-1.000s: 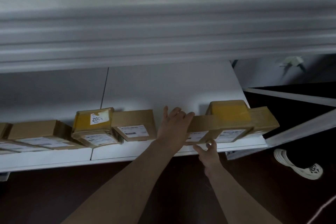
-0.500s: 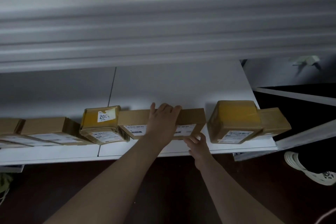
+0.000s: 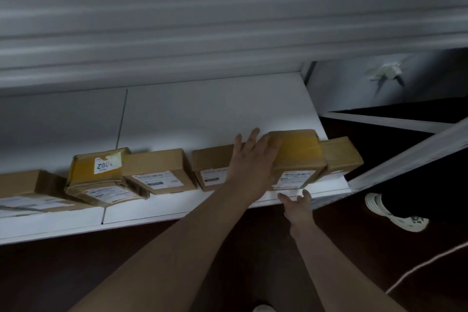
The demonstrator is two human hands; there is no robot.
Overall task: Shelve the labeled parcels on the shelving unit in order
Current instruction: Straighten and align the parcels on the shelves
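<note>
Several labeled cardboard parcels stand in a row along the front of a white shelf (image 3: 228, 109). From the left: a flat brown parcel (image 3: 22, 185), a yellow-taped parcel marked 002 (image 3: 98, 175), a brown parcel (image 3: 159, 170), another brown parcel (image 3: 212, 170), a big yellow-taped parcel (image 3: 298, 154) and a small brown parcel (image 3: 340, 154) at the shelf's right end. My left hand (image 3: 250, 159) lies with straight fingers across the left side of the big yellow-taped parcel, partly covering the brown parcel beside it. My right hand (image 3: 295, 204) hovers relaxed just under that parcel's front label, at the shelf edge.
An upper shelf edge (image 3: 228, 58) overhangs the row. White frame rails (image 3: 405, 159) run off to the right over a dark floor. A white slipper (image 3: 395, 213) and a pale cord (image 3: 430, 263) lie on the floor at the right.
My left hand left the brown parcel, which now stands beside its neighbour, and moved right onto the big yellow-taped parcel. My right hand followed to the right below it.
</note>
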